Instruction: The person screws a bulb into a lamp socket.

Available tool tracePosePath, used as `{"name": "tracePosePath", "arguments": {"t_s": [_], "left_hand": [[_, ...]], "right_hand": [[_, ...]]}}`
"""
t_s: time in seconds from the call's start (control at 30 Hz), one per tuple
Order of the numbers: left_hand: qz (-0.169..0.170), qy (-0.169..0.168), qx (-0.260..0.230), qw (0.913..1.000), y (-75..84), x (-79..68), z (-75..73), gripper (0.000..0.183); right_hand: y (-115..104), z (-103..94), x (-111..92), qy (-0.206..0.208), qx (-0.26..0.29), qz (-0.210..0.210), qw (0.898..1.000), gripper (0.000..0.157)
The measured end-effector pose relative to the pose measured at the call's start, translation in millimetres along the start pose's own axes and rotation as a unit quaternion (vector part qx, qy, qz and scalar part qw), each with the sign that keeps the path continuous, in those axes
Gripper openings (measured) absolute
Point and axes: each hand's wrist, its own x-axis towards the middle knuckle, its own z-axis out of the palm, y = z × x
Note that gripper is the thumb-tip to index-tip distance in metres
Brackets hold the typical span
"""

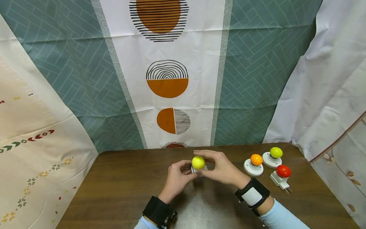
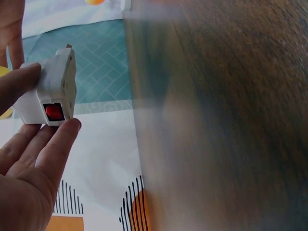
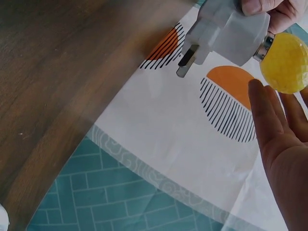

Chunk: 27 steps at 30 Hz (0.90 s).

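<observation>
My left hand (image 1: 178,178) grips a white plug-in bulb socket (image 2: 41,96) between thumb and fingers, above the table. A red rocker switch (image 2: 54,111) shows on the socket's end, and flat metal plug prongs (image 3: 187,61) stick out of it. A yellow faceted bulb (image 3: 284,65) sits in the socket, part of its metal base visible. Beside the bulb is my right hand (image 1: 221,167), fingers extended and spread around it. The right fingertips (image 3: 256,86) lie close to the bulb; whether they touch it is unclear.
On the right of the brown table (image 1: 128,187) stand an orange bulb (image 1: 256,159) and a yellow-green bulb (image 1: 276,152) in round white holders. Near them a red bulb (image 1: 283,171) sits in a white plug-in socket (image 1: 279,180). Patterned cloth (image 1: 251,79) hangs behind the table.
</observation>
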Motion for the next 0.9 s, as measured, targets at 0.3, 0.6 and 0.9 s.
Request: {"name": "tracePosePath", "arguments": {"t_s": [0.3,0.6,0.9], "left_hand": [[-0.001,0.0,-0.004,1.0,0.1,-1.4,-1.0,0.043],[0.0,0.0,-0.007,1.0,1.6,-1.0,-1.2,0.043],[0.006,-0.002,-0.001,1.0,0.6,-0.7,-0.6,0.046]], "right_hand": [[-3.6,8.1,1.9,0.043,0.012,0.034,0.998,0.046],[-3.4,7.2,1.9,0.07,-0.007,0.044,0.997,0.047],[-1.0,-1.1,-0.8,-0.003,0.015,0.026,1.0,0.051]]}}
